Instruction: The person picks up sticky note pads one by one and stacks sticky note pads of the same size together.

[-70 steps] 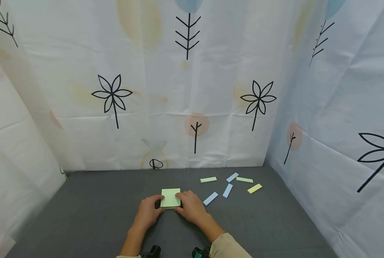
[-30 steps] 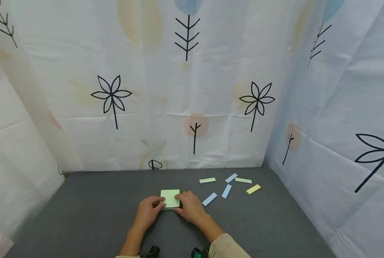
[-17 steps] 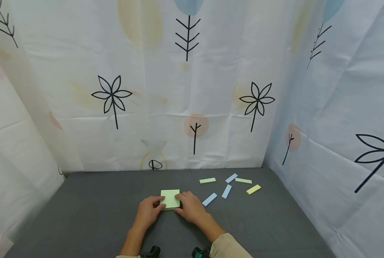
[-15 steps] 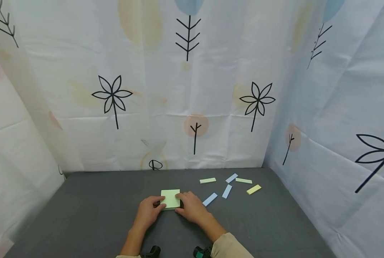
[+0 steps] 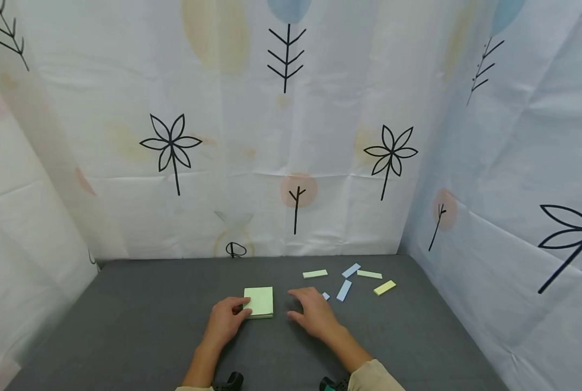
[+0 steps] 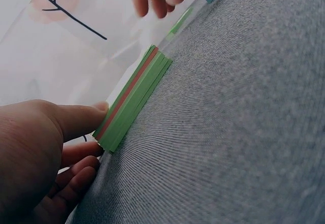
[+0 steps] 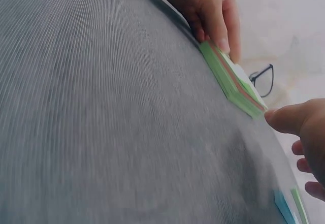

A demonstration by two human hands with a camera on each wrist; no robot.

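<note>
A square stack of pale green sticky notes (image 5: 259, 302) lies on the grey table. From the side, the left wrist view shows green layers with one reddish layer among them. My left hand (image 5: 226, 320) holds the stack's left edge between thumb and fingers. Clear of the stack on its right is my right hand (image 5: 316, 315), its thumb and fingers spread with nothing between them. It covers most of a blue strip (image 5: 326, 296); only that strip's far end shows in the head view.
Beyond my right hand lie another blue strip (image 5: 344, 290), a third blue strip (image 5: 351, 270), a green strip (image 5: 315, 274), another green strip (image 5: 370, 275) and a yellow strip (image 5: 385, 288). A patterned white curtain (image 5: 251, 212) hangs behind the grey table (image 5: 163, 304).
My right hand has let go of the sticky note stack and moved right, over the nearest blue strip. My left hand stays on the stack, its thumb shifted slightly inward since the first frame.
</note>
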